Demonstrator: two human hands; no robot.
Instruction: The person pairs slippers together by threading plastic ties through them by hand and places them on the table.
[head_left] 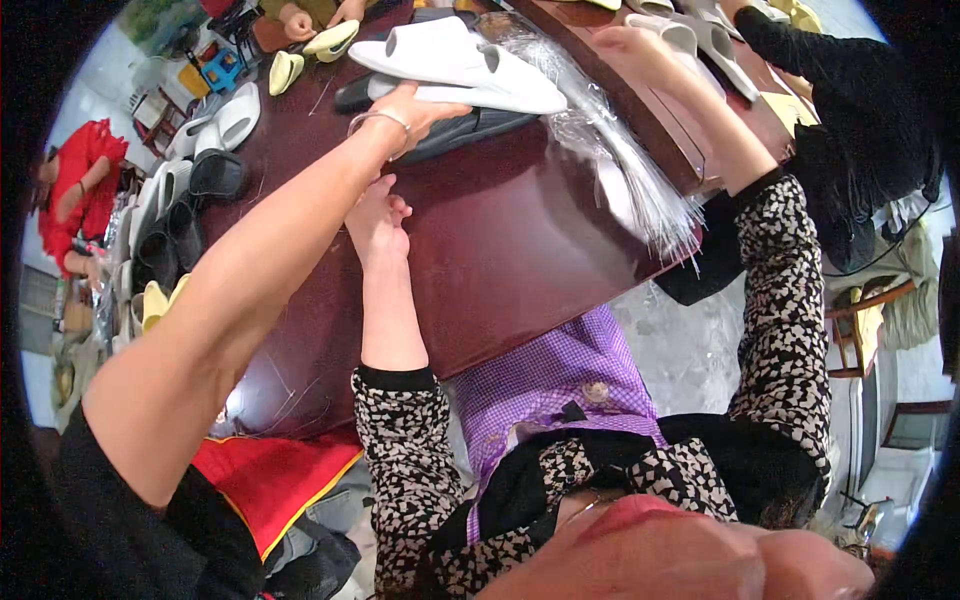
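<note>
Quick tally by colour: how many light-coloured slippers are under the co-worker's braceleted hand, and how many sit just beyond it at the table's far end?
White foam slippers, stacked under the co-worker's braceleted hand: 2
Pale yellow foam slippers, just beyond, near the far hands: 2
Total: 4

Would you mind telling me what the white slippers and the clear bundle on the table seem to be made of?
White slippers: likely soft moulded foam or rubber, matte, thick rounded edges. Clear bundle: apparently thin plastic film bags, glossy and crinkled. Table: seemingly varnished reddish-brown wood, reflective.
</note>
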